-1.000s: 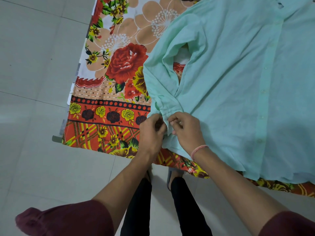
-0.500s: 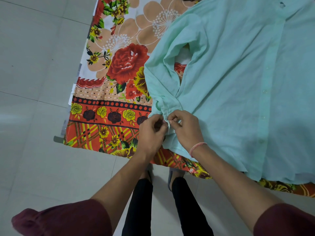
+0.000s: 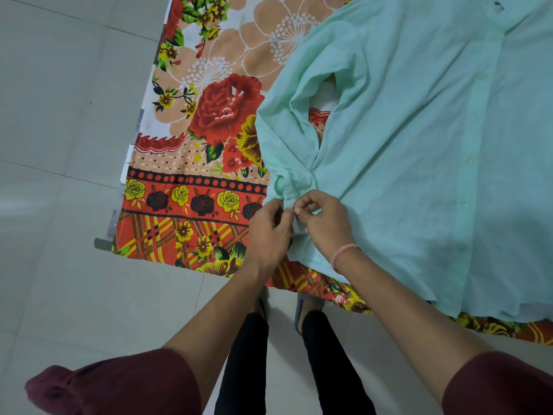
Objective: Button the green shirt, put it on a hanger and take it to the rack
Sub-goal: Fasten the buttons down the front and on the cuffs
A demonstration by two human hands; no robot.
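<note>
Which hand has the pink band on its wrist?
The right hand: a pink band circles its wrist. The left hand, also pinching the green shirt, has a bare wrist.

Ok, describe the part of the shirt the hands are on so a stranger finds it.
On the floral sheet lies the green shirt. Follow its sleeve down to the near edge, where the left hand and right hand pinch the cuff. It is bunched, while the rest lies flat.

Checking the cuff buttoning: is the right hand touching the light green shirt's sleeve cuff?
Touching. The head view shows the right hand pinching the sleeve cuff of the light green shirt.
</note>
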